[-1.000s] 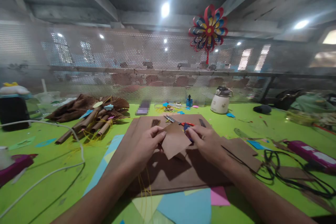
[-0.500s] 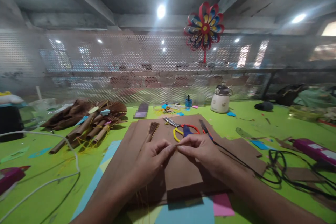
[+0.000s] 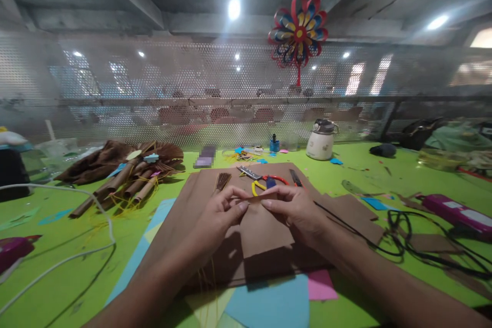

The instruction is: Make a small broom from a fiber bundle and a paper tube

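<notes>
My left hand [image 3: 221, 215] and my right hand [image 3: 294, 210] meet over a small brown paper piece [image 3: 265, 228], each pinching its far edge between thumb and fingers. The piece lies on a larger stack of brown paper sheets [image 3: 200, 205] on the green table [image 3: 57, 246]. Just beyond my fingers lie scissors with yellow and red handles [image 3: 263, 183] and a small fringed brown paper brush [image 3: 222, 181].
Rolled brown paper tubes and fringed bundles [image 3: 130, 177] lie at the left. A white cable [image 3: 77, 236] loops at the left, black cables [image 3: 415, 246] at the right. Blue, pink and yellow sheets [image 3: 269, 302] show near me. A white pot [image 3: 321, 144] stands at the back.
The brown piece, held tilted up a second ago, now lies flat on the stack. Both hands have come together at its far edge, pinching it.
</notes>
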{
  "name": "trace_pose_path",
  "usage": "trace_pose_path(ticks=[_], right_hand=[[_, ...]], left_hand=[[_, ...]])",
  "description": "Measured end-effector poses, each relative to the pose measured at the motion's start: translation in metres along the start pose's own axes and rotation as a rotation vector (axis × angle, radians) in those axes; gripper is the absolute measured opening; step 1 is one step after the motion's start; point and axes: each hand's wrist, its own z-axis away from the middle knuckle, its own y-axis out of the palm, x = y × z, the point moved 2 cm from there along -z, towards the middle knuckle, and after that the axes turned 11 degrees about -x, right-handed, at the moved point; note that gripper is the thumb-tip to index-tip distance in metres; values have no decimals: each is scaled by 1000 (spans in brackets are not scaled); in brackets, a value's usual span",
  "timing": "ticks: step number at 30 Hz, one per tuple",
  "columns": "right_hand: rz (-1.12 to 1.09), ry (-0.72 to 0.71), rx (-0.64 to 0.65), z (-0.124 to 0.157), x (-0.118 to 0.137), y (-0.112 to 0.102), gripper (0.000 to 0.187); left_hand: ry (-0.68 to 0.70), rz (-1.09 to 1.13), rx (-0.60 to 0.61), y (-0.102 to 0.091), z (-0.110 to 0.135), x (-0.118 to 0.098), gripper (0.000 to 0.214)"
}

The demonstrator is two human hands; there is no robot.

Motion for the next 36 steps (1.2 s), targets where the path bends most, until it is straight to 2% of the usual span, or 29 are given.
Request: trace_pose_path(ticks=[6,9,12,15,19,24,30,33,36], right_hand=[[-36,31,-2,-2,-3,-1,20],[-40,55,-25,-5,-6,-2,25],[-17,45,-80,-7,-8,-4,29],[-14,52,-114,-7,-9,-5,32],[-36,25,-128,-8,-6,-5,32],[-29,-38,-156,-9,-4,-6,31],[49,-117,-185,-10,-3,-8,33],[58,-131,-200,-10,-3,-9,33],[35,-110,-191,-8,-3,-6,32]], left_hand=[[-174,81,46,-1,2,-4,16],[-220,195,-2,-3,1,-4,16],[-199,236,-75,-6,-3,-1,10],[-183,225,-132,-8,-8,6,12],[-195,202,-157,-8,-13,12,13],[-174,146,-186,-5,-10,6,15],[-218,203,-140,-6,-5,2,30],[-226,229,-48,-6,-5,4,35],[-211,187,38,-1,-4,7,27]])
